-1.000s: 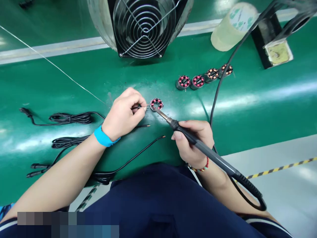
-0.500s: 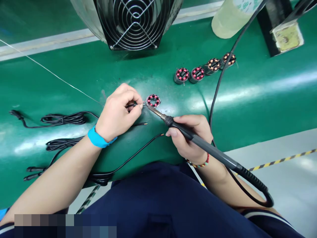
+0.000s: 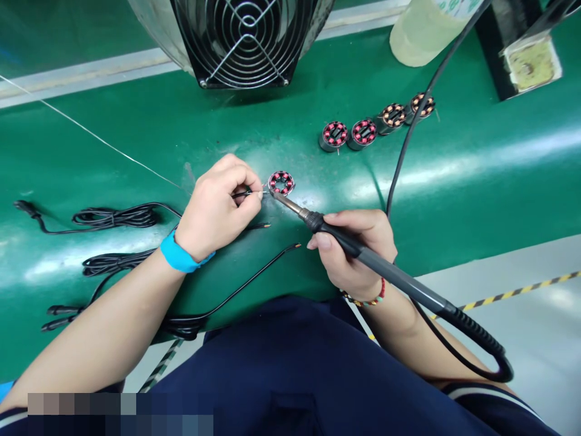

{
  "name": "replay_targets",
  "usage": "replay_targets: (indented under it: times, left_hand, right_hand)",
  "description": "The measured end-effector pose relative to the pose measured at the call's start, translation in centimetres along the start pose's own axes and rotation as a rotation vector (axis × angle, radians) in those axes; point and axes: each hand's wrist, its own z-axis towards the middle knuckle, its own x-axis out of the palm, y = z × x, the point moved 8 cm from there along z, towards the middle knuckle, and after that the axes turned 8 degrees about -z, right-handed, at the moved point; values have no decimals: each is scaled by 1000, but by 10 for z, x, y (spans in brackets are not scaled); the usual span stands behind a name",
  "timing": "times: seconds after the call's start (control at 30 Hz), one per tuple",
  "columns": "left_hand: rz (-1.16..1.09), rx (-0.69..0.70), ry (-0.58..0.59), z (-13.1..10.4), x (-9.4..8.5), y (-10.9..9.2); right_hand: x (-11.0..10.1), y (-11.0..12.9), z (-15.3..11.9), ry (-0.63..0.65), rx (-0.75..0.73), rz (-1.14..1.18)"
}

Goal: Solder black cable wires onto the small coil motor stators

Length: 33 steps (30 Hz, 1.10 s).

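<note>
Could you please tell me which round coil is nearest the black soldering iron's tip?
The pink-and-black coil ring beside the left hand; the other four coils stand in a row farther back.

Legible nowhere; printed in green, but too cropped to read, on the pale-yellow, translucent, white-ended cylindrical roll point(image 3: 420, 36).

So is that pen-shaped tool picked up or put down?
Picked up: the right hand grips the pen-shaped tool, its metal tip close to the pink-wound ring.
</note>
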Motion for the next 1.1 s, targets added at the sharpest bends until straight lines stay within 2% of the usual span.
replay_targets:
  times: [0.23,0.5,0.73,1.03,1.1]
  left_hand:
    - [-48,-115,-6,-1,1,5]
    - [-46,-111,-36,-1,-1,4]
    - [-41,-137,-27,-1,0,5]
    - [-21,-154,-34,1,-1,6]
    - [-21,-163,-37,1,-1,7]
  right_hand:
    - [1,1,-1,7,5,-7]
    - [3,4,3,35,-14,-1]
    - [-2,-1,-1,-42,1,12]
    - [0,7,3,-17,-83,-18]
    - [2,10,6,25,-111,-20]
